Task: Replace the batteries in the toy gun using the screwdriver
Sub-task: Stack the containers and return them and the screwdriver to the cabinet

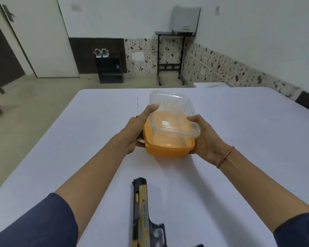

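The black and yellow toy gun [142,209] lies on the white table [239,139] near its front edge, barrel pointing away from me. Farther out, both hands hold an orange plastic box [161,148]. My left hand [138,130] grips its left side, with the thumb on the clear lid [169,111]. My right hand [206,139] grips the right side, fingers on the lid's near edge. The lid sits tilted and raised at the near right. The screwdriver's thin shaft [137,106] lies on the table behind my left hand, its handle mostly hidden. The box's contents are not visible.
Beyond the table's far edge is open floor with a black shelf holding shoes [111,68], a black stand [171,56] against the wall and a white door [41,36] at the left. A low white object [210,84] sits past the far right edge.
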